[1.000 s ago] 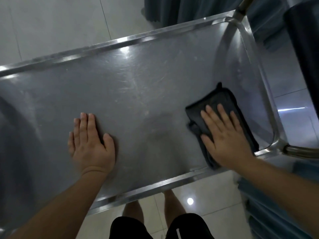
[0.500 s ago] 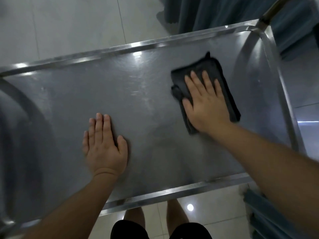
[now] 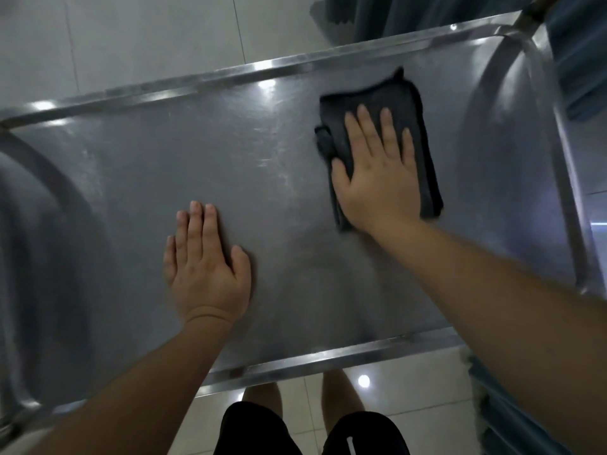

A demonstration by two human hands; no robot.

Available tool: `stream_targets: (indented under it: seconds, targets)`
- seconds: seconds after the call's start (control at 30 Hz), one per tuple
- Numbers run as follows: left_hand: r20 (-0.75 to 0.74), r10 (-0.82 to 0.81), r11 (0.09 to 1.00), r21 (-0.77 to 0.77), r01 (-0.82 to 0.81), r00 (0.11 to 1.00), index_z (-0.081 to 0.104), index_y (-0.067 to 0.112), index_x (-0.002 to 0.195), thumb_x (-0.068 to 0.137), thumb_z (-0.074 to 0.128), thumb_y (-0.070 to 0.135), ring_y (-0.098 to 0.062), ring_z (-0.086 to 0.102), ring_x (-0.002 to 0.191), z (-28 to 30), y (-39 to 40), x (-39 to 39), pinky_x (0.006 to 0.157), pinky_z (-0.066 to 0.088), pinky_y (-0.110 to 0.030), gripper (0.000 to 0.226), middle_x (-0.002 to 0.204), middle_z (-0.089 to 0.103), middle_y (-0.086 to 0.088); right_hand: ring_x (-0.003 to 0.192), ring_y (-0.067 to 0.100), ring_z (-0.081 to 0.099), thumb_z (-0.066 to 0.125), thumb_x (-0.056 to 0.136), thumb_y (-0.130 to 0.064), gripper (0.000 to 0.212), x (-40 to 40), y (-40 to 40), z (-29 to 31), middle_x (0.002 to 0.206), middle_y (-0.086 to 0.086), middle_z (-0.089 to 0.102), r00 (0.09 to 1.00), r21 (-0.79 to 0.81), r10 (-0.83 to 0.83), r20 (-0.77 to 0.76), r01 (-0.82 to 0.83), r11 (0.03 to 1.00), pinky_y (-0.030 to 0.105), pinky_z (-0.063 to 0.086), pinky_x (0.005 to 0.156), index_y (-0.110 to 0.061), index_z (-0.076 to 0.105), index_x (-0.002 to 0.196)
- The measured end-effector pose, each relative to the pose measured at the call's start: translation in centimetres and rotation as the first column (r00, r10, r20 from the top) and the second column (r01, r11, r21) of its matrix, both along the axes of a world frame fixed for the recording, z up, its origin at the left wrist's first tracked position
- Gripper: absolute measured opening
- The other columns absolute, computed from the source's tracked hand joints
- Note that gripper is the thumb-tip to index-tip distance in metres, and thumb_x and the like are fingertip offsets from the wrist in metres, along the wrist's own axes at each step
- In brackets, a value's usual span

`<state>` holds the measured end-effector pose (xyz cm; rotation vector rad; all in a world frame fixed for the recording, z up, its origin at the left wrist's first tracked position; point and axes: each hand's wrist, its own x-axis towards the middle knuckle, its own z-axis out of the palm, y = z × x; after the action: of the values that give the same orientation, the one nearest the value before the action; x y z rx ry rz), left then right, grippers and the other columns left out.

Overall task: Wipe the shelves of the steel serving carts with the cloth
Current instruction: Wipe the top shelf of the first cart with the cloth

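Head view: I press my right hand (image 3: 377, 178), fingers straight, on the cloth (image 3: 394, 100) in the upper right of the frame. My left hand (image 3: 205, 267) lies flat, fingers straight, bracing the shelf (image 3: 164, 165) at lower centre. Best to keep the palm pressure even and overlap strokes up to the raised rim. Brushed, scuffed steel; dark, folded, nappy cloth.

The floor (image 3: 131, 41) in the upper left of the frame is made of big pale grey tiles with thin dark lines between them; at the bottom the floor tiles are shiny, and a small round light spot (image 3: 363, 380) glows there; a dark blue-grey curtain (image 3: 377, 14) hangs at the top right; more blue cloth (image 3: 581, 60) shows at the right edge.
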<state>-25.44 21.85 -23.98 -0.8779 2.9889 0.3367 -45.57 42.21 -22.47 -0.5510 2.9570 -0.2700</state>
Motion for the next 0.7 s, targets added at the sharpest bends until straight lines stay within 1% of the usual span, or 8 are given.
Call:
stream_targets:
  seconds: [0.1, 0.2, 0.27, 0.33, 0.47, 0.57, 0.63, 0.7]
  targets:
    - [-0.014, 0.006, 1.0, -0.007, -0.006, 1.0, 0.021, 0.02, 0.168, 0.098, 0.036, 0.044, -0.019, 0.009, 0.163, -0.1, 0.0, 0.0, 0.131, 0.008, -0.046, 0.075, 0.176, 0.018, -0.002, 0.159, 0.024, 0.009, 0.038, 0.102, -0.05, 0.07, 8.4, 2.2, 0.0, 0.172, -0.001, 0.017, 1.0, 0.001, -0.018, -0.019, 0.018, 1.0, 0.054, 0.01, 0.127, -0.023, 0.022, 0.164]
    - [-0.024, 0.007, 1.0, -0.014, -0.007, 1.0, 0.022, 0.02, 0.168, 0.098, 0.036, 0.044, -0.02, 0.01, 0.163, 0.0, 0.0, 0.1, 0.131, 0.009, -0.046, 0.075, 0.175, 0.019, -0.002, 0.16, 0.026, 0.005, 0.041, 0.101, -0.05, 0.074, 16.2, 4.1, 0.2, 0.173, -0.001, 0.011, 0.996, 0.038, 0.073, 0.053, -0.075, 0.996, 0.059, 0.014, 0.125, -0.022, 0.018, 0.165]
    - [-0.02, 0.004, 1.0, -0.016, -0.004, 1.0, 0.022, 0.02, 0.168, 0.098, 0.035, 0.044, -0.02, 0.009, 0.163, -0.1, -0.1, 0.2, 0.131, 0.01, -0.047, 0.075, 0.175, 0.019, -0.002, 0.16, 0.027, 0.006, 0.043, 0.101, -0.049, 0.075, 19.5, 5.0, 0.3, 0.173, -0.002, 0.01, 0.986, 0.044, 0.136, 0.095, -0.14, 0.989, 0.06, 0.016, 0.124, -0.022, 0.017, 0.165]
    - [-0.01, 0.001, 1.0, -0.014, -0.001, 1.0, 0.021, 0.02, 0.168, 0.099, 0.035, 0.045, -0.02, 0.008, 0.163, -0.1, -0.1, 0.2, 0.131, 0.01, -0.048, 0.075, 0.176, 0.017, -0.002, 0.16, 0.027, 0.007, 0.043, 0.1, -0.049, 0.075, 20.2, 5.2, 0.1, 0.173, -0.003, 0.01, 0.98, 0.048, 0.165, 0.108, -0.17, 0.984, 0.06, 0.015, 0.124, -0.022, 0.017, 0.165]
    - [-0.007, 0.002, 1.0, -0.013, -0.002, 1.0, 0.023, 0.017, 0.168, 0.099, 0.035, 0.045, -0.021, 0.009, 0.163, 0.1, 0.0, 0.2, 0.131, 0.01, -0.049, 0.076, 0.175, 0.018, -0.004, 0.159, 0.026, 0.009, 0.046, 0.098, -0.049, 0.074, 15.7, 2.2, -0.4, 0.172, -0.003, 0.015, 0.975, 0.03, 0.216, 0.045, -0.217, 0.976, 0.058, 0.014, 0.125, -0.023, 0.024, 0.164]
    - [0.001, 0.002, 1.0, -0.003, -0.002, 1.0, 0.024, 0.016, 0.167, 0.098, 0.036, 0.045, -0.022, 0.01, 0.163, 0.1, 0.0, 0.0, 0.131, 0.01, -0.048, 0.076, 0.175, 0.018, -0.004, 0.159, 0.025, 0.011, 0.045, 0.098, -0.051, 0.073, 10.0, -3.1, -0.8, 0.171, -0.002, 0.021, 0.986, 0.019, 0.167, -0.023, -0.167, 0.986, 0.057, 0.013, 0.125, -0.023, 0.027, 0.163]
    - [0.009, -0.001, 1.0, -0.002, 0.001, 1.0, 0.023, 0.017, 0.168, 0.098, 0.036, 0.045, -0.021, 0.009, 0.163, 0.2, 0.0, 0.1, 0.131, 0.009, -0.047, 0.076, 0.175, 0.018, -0.004, 0.159, 0.026, 0.01, 0.038, 0.098, -0.053, 0.073, 5.3, -7.3, -0.9, 0.172, -0.001, 0.019, 0.989, 0.003, 0.144, -0.017, -0.144, 0.99, 0.056, 0.008, 0.126, -0.023, 0.025, 0.164]
    - [0.011, 0.003, 1.0, 0.0, -0.003, 1.0, 0.022, 0.018, 0.168, 0.099, 0.036, 0.046, -0.02, 0.007, 0.163, 0.2, 0.0, 0.1, 0.131, 0.008, -0.046, 0.076, 0.176, 0.017, -0.003, 0.159, 0.025, 0.004, 0.029, 0.099, -0.055, 0.074, 0.8, -11.1, -0.9, 0.173, -0.001, 0.012, 0.992, -0.005, 0.129, 0.014, -0.129, 0.992, 0.054, 0.0, 0.127, -0.023, 0.018, 0.165]
